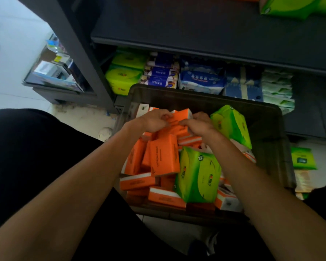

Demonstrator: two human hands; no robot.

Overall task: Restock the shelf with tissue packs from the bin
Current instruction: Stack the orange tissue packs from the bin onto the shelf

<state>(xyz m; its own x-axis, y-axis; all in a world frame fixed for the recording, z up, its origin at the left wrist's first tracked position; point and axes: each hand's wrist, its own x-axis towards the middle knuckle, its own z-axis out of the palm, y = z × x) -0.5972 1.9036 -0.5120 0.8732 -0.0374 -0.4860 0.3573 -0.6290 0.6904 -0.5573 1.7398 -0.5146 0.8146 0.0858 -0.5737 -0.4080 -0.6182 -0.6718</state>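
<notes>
The left hand [155, 120] and the right hand [199, 125] both curl their fingers round an orange pack [181, 119], held between them over the bin [196, 96]. It could slip if the grip is loose. The green pack [231, 127] just beside the right hand might get bumped over. The shelf [196, 41] waits beyond the hands.
</notes>
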